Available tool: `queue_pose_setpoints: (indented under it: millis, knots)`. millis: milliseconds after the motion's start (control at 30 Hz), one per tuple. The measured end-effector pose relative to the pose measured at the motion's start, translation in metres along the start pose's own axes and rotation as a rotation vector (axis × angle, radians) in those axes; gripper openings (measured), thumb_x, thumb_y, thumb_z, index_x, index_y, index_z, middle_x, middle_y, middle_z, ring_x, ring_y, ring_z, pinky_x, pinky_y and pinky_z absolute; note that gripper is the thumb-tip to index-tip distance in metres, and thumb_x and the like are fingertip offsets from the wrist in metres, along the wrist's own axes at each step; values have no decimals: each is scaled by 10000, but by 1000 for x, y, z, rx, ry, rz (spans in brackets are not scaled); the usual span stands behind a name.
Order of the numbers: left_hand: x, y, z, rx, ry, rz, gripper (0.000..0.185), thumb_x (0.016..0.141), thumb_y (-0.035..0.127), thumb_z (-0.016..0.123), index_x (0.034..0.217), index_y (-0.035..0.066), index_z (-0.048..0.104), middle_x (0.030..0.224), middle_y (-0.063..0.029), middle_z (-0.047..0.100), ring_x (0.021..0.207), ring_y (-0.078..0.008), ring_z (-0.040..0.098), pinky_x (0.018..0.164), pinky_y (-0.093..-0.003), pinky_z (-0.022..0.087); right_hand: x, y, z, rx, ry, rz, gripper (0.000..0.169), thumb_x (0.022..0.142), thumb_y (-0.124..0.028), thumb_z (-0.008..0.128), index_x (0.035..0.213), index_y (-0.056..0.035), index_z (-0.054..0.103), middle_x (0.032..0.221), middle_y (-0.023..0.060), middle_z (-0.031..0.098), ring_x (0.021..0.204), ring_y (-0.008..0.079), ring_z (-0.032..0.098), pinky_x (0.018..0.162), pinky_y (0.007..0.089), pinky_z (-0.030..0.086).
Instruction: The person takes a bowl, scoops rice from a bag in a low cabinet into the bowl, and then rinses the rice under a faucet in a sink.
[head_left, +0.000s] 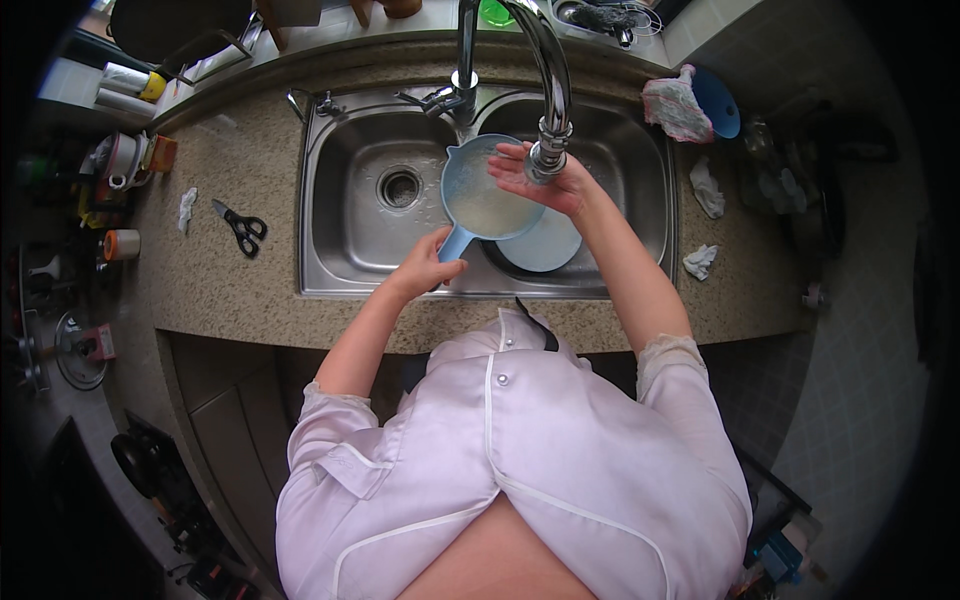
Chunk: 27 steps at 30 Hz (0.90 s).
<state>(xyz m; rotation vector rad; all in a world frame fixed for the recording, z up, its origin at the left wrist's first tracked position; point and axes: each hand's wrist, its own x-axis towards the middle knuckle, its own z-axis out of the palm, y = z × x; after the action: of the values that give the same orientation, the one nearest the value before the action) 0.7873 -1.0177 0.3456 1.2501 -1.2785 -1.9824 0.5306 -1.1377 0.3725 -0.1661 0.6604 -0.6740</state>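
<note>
My left hand (430, 266) grips the handle of a light blue plastic strainer (491, 199), which is over the divider of a steel double sink (360, 266). Pale, cloudy contents fill the strainer; I cannot tell what they are. My right hand (541, 180), palm up with fingers apart, is over the strainer's right side, just under the spout of a chrome faucet (546, 161). Whether water is running I cannot tell. A round pale blue item (541, 244) lies lower, in the right basin, partly hidden by the strainer.
Black-handled kitchen scissors (244, 226) and a crumpled tissue (187, 208) lie on the left counter. Two crumpled white tissues (706, 187) and a blue container with a cloth (677, 105) are on the right. The faucet lever (429, 102) stands behind the divider.
</note>
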Motion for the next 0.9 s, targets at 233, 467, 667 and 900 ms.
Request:
queue_pose_setpoints:
  millis: [233, 467, 667, 900]
  knots:
    - [-6, 1, -3, -50, 49, 16, 525, 739, 114, 672, 1220, -5, 497, 819, 2, 541, 599, -63, 500, 496, -226, 426, 0, -1, -4, -33, -5, -1, 488, 876, -235, 613, 1253, 52, 496, 1279, 254, 502, 1197, 350, 500, 1008, 444, 439]
    - [-9, -4, -8, -78, 85, 21, 509, 740, 100, 676, 1213, 20, 505, 804, 12, 530, 626, -65, 506, 501, -223, 438, -2, 0, 2, -30, 22, -16, 473, 889, -232, 586, 1251, 57, 494, 1254, 257, 516, 1176, 349, 516, 985, 441, 461]
    - [-15, -2, -10, -106, 104, 19, 488, 746, 87, 673, 1198, 10, 504, 817, 1, 540, 616, -69, 508, 500, -229, 432, -2, -1, 0, -18, 4, -11, 491, 876, -235, 620, 1252, 55, 497, 1273, 261, 502, 1202, 352, 494, 1009, 444, 440]
    - [-21, -3, -14, -97, 130, 23, 412, 735, 122, 688, 1106, 25, 540, 791, 15, 519, 623, -63, 503, 498, -226, 440, -3, -1, 2, -51, 17, -13, 496, 876, -231, 618, 1262, 52, 491, 1276, 261, 498, 1202, 353, 493, 996, 445, 450]
